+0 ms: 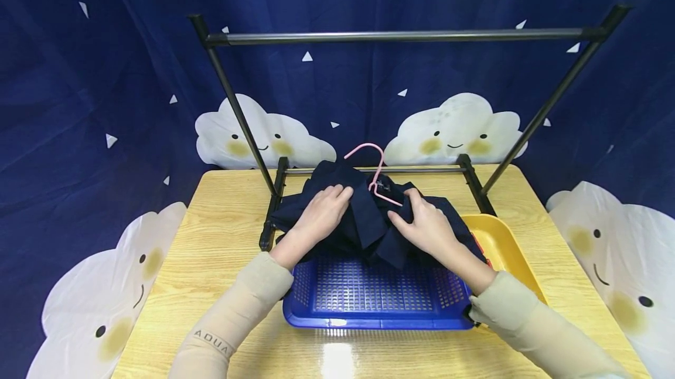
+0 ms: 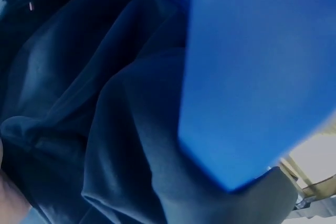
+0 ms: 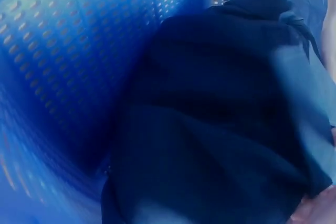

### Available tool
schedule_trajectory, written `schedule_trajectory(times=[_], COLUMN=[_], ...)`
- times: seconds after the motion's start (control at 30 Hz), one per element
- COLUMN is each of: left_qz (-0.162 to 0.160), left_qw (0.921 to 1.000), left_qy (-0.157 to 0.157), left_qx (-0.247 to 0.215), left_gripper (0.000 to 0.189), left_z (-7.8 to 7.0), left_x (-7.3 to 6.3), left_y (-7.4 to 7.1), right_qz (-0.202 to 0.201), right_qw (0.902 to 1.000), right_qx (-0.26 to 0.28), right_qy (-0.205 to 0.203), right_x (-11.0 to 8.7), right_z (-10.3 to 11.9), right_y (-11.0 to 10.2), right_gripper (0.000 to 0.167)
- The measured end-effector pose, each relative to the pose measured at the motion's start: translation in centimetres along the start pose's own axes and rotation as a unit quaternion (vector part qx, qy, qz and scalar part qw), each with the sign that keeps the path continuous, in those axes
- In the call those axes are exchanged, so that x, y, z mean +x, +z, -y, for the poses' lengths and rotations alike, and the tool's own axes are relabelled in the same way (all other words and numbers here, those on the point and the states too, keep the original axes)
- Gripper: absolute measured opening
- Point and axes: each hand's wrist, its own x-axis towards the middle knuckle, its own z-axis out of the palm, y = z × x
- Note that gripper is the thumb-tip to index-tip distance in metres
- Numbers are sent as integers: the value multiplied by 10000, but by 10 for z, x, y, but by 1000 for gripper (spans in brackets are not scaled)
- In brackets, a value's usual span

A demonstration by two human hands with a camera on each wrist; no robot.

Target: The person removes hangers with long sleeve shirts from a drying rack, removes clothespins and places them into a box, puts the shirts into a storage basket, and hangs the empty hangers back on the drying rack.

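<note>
A dark navy collared shirt (image 1: 367, 215) lies bunched over the back part of a blue perforated basket (image 1: 379, 323). From its neck sticks out the hook of a pink hanger (image 1: 381, 165), with one slanted arm showing at the collar; the rest is hidden under cloth. My left hand (image 1: 324, 212) grips the shirt left of the collar. On the other side, my right hand (image 1: 429, 226) pinches the cloth between thumb and fingers, close to the hanger's arm. Folds of the shirt (image 2: 121, 114) fill much of the left wrist view.
Behind the basket stands a rack with black posts and a metal top bar (image 1: 401, 36); its lower bar (image 1: 427, 170) runs near the table's back edge. A yellow tray (image 1: 506, 244) sits right of the basket on the wooden table (image 1: 216, 238). A dark blue curtain hangs behind.
</note>
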Motion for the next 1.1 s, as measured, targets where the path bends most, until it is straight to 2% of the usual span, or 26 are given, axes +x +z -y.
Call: schedule_trajectory(times=[0.2, 0.37, 0.57, 0.8, 1.1], left_qz=[-93, -251, -289, -345, -339], left_qw=[9998, 9994, 9991, 9987, 9989], left_qy=[-30, 18, 67, 231, 200], left_qx=[-159, -247, -298, -292, -247], left_gripper=[5, 4, 6, 11, 14], left_z=[6, 13, 20, 19, 19], left_x=[-2, -4, -7, -7, -9], left_y=[-4, -9, -12, -12, -14], right_qz=[25, 73, 168, 91, 158], right_qw=[9995, 9990, 9977, 9961, 9927], right_qx=[-26, -8, -70, -483, -727], right_qy=[299, 445, 660, 727, 948], right_x=[-3, -7, -10, -14, -17], right_z=[-6, -22, -38, -45, -51], right_y=[-2, -9, -19, -22, -24], right_gripper=[43, 39, 34, 29, 23])
